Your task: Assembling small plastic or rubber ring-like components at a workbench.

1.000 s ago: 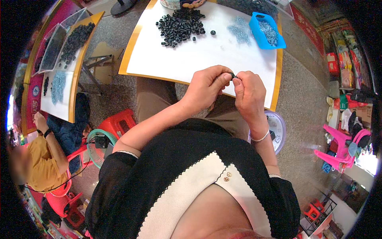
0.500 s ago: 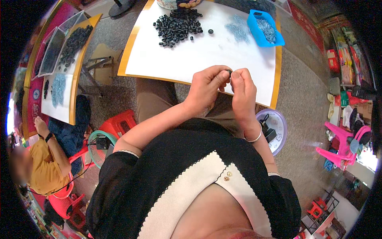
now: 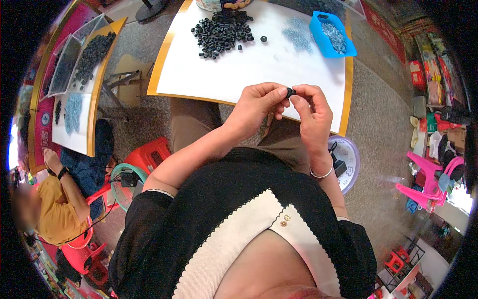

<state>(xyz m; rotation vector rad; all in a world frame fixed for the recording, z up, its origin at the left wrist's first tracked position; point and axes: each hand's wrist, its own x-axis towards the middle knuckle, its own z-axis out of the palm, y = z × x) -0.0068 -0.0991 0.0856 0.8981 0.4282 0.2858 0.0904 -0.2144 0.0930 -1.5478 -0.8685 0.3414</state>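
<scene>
hands (image 3: pixel 255 107) (image 3: pixel 317 118) pinching black piece (image 3: pixel 291 92), partly hidden, printed tub (image 3: pixel 211 5) cut off

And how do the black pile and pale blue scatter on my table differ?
The black pile is dark and heaped; the pale blue scatter is light and thinly spread. The black pile's pieces look chunkier than the pale blue scatter's. Both lie loose on the white tabletop.

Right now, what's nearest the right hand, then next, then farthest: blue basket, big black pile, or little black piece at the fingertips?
1. Little black piece: just left of the right hand.
2. Blue basket: ahead, slightly right.
3. Black pile: ahead, left.
</scene>
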